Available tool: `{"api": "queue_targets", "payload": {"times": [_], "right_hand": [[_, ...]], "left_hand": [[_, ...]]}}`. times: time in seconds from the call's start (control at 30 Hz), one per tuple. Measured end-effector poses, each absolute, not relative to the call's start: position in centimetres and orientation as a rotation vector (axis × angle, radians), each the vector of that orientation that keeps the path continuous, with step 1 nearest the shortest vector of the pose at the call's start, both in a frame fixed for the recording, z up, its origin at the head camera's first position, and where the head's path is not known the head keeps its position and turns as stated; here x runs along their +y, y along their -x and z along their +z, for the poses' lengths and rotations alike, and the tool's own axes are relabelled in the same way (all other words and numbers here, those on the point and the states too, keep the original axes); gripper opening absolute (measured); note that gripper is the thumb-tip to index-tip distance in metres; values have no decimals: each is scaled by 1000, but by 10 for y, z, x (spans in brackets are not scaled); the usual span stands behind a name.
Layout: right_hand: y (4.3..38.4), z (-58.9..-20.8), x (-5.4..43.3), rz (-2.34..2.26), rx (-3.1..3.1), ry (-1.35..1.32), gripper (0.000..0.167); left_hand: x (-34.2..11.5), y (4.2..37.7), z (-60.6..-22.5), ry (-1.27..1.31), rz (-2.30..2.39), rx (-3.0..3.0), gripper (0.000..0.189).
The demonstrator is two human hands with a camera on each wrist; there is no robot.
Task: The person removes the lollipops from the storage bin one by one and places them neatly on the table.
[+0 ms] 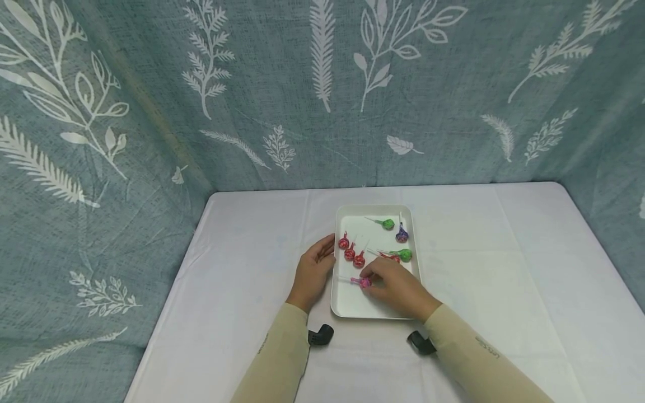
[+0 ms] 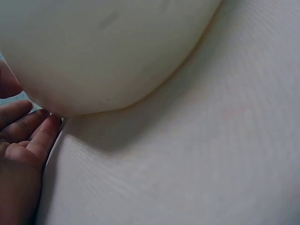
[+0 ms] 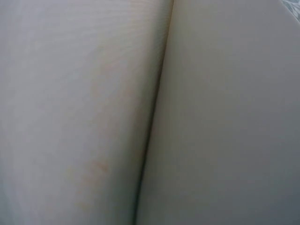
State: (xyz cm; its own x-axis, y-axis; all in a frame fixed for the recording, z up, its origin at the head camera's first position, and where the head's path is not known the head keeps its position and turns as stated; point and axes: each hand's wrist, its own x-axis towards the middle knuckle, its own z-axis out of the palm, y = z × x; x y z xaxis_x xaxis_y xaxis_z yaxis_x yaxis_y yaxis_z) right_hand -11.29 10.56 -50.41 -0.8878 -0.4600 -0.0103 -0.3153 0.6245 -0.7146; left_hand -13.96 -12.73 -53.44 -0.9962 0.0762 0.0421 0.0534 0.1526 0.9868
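Lollipop (image 1: pixel 364 282), pink-wrapped, sits pinched between fingers (image 1: pixel 374 268) of the right hand (image 1: pixel 398 286).

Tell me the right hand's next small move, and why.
Probably ease the right hand's grip and let the pink lollipop rest there: it is pinched over the near half of the tray, apart from the three red lollipops grouped at left, and the left hand touches the tray's edge.

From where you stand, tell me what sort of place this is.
Likely a makeshift recording booth, though I can't be sure: teal leaf-print drapes hang behind and beside a white-clothed table, on which sits a white tray of wrapped lollipops.
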Motion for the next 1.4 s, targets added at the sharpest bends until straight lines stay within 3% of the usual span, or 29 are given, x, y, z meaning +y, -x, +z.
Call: {"api": "queue_targets", "payload": {"times": [0.8, 1.4], "right_hand": [[109, -499, 110, -1439, 2635, 704, 23], [111, -493, 115, -1650, 2568, 596, 28]], "left_hand": [[-128, 138, -535, -146, 2038, 2378, 52], [-128, 138, -534, -135, 2032, 2382, 52]]}}
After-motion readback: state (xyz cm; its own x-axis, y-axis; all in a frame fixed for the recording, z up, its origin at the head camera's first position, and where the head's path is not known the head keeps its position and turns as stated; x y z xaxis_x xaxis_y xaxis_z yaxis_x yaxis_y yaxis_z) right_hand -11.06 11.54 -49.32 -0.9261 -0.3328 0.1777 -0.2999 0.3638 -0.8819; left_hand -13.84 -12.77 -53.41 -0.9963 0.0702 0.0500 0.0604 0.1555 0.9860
